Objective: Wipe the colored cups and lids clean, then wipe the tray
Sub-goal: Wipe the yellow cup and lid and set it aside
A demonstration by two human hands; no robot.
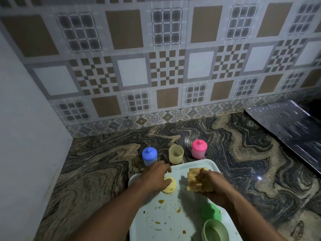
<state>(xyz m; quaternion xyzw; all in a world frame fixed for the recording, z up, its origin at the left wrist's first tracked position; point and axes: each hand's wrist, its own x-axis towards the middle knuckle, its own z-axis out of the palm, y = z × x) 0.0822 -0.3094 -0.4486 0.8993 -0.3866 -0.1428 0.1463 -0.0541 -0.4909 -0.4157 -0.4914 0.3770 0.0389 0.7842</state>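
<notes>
A white tray (161,221) smeared with brown spots lies on the granite counter. My left hand (156,176) reaches down over a yellow lid (171,187) on the tray, fingers curled round its top. My right hand (212,185) grips a crumpled brownish cloth (196,180) above the tray. A green lid (212,212) and an open green cup (215,231) sit at the tray's near right. Behind the tray stand a blue cup with its lid on (149,156), an open yellow cup (176,153) and a pink cup with its lid on (199,149).
The counter (243,162) meets a patterned tiled wall at the back and a plain white wall (26,136) on the left. A dark shiny sheet (288,129) lies at the far right.
</notes>
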